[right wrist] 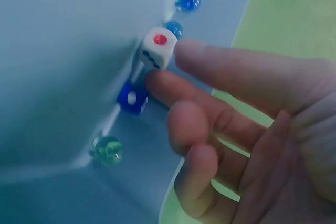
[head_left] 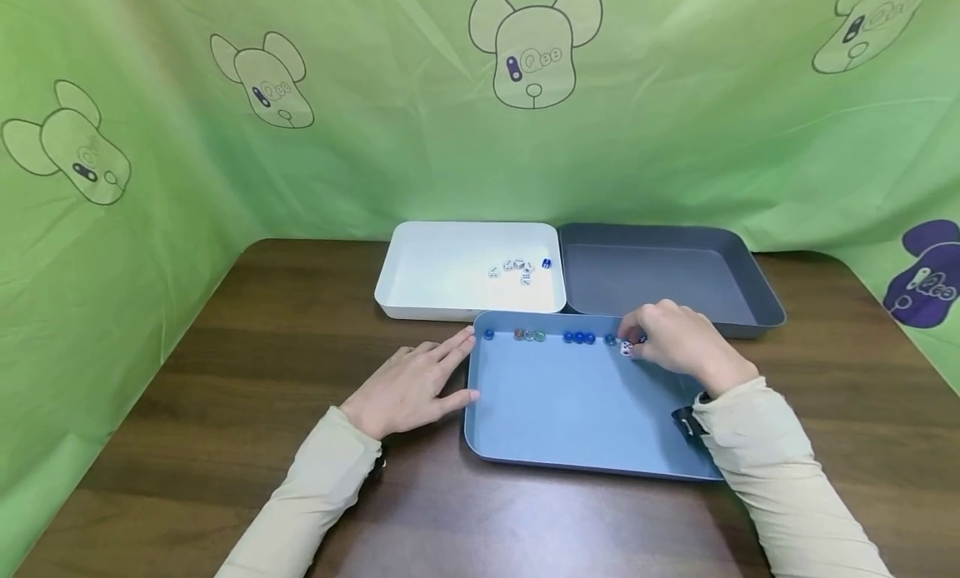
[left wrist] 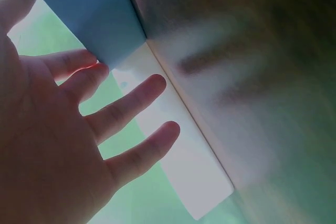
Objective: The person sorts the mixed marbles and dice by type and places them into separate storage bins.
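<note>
My right hand (head_left: 678,341) reaches over the far right part of the blue tray (head_left: 555,411). Its thumb and forefinger pinch a white die (right wrist: 159,48) that shows a red dot on one face. Close by in the right wrist view sit a blue die (right wrist: 133,98) and a clear green marble (right wrist: 108,150); a light blue marble (right wrist: 174,29) is just behind the white die. My left hand (head_left: 416,386) has its fingers spread, with fingertips and thumb tip at the tray's left rim. In the left wrist view its palm side shows.
Along the blue tray's far side lie several marbles, including blue ones (head_left: 580,337) and a reddish one (head_left: 518,334). Behind stands a white tray (head_left: 435,266) with several white dice (head_left: 519,264) and a blue die (head_left: 547,263). A dark grey tray (head_left: 652,270) adjoins it.
</note>
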Demonstrator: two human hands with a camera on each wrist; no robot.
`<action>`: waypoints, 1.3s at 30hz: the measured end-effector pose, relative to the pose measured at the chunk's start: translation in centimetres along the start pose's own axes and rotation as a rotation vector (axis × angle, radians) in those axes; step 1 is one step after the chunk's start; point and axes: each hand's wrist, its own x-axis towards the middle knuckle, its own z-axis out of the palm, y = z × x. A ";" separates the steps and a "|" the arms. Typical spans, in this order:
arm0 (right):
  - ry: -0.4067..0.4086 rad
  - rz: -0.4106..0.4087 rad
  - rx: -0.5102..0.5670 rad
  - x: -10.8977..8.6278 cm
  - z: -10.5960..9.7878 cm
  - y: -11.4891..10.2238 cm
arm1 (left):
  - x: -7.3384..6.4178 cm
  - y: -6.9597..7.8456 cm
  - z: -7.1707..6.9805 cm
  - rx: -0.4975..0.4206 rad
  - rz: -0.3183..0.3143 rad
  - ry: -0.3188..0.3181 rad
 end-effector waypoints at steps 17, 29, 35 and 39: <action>-0.018 -0.018 -0.050 -0.1 0.8 0.5 | 0.2 0.2 0.3 -0.016 0.012 0.011; -0.015 -0.028 -0.030 0.0 0.8 0.2 | 0.0 0.1 0.1 -0.007 0.009 0.006; 0.000 -0.047 -0.009 0.1 0.5 0.2 | 0.1 0.1 0.0 -0.001 0.004 0.003; 0.005 -0.061 0.006 0.3 -0.2 -0.1 | 0.0 0.2 0.0 -0.004 0.002 0.002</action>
